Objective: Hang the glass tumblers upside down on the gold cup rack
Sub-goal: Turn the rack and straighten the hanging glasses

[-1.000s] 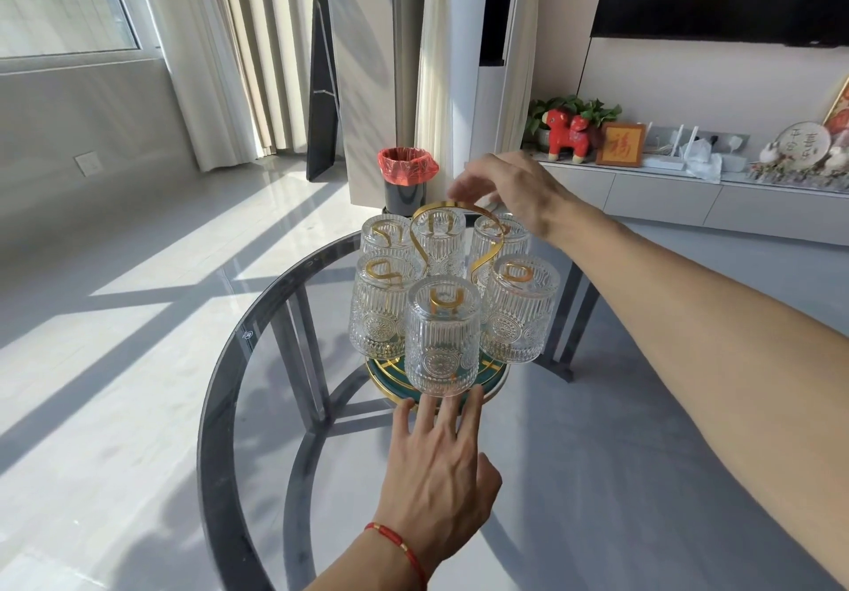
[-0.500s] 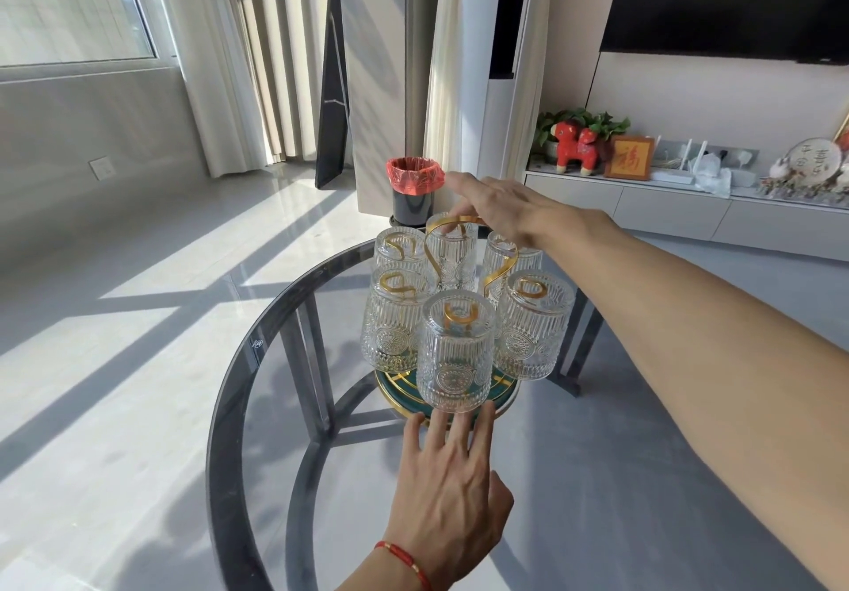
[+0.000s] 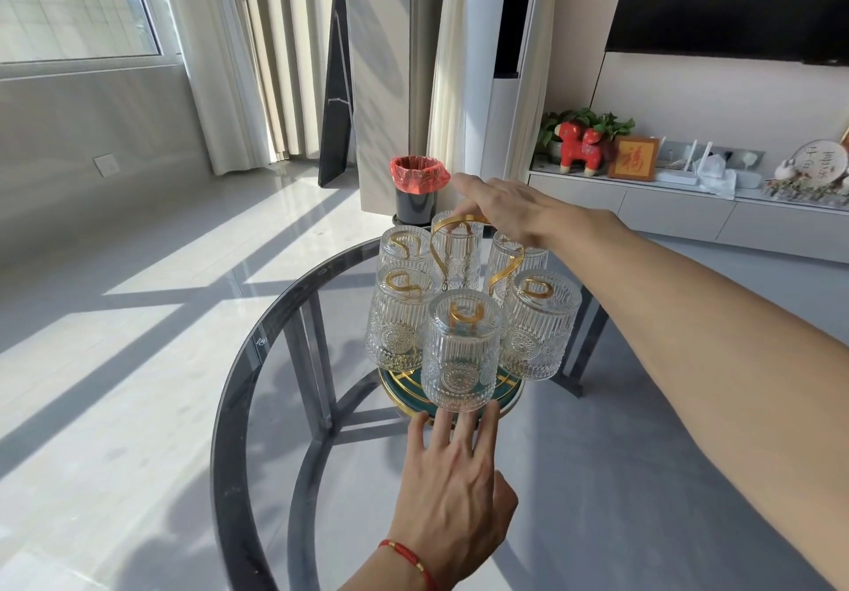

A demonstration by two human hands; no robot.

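Six ribbed glass tumblers [image 3: 461, 351] hang upside down on the gold cup rack [image 3: 459, 241], which stands on its green, gold-rimmed base [image 3: 509, 399] on the round glass tabletop [image 3: 275, 406]. The left hand [image 3: 452, 494] lies flat near the base, fingers [image 3: 461, 427] spread slightly apart, tips touching the base rim below the nearest tumbler. The right hand [image 3: 505, 209] rests over the rack's top loop handle at the far side; whether its fingers clamp the handle cannot be told.
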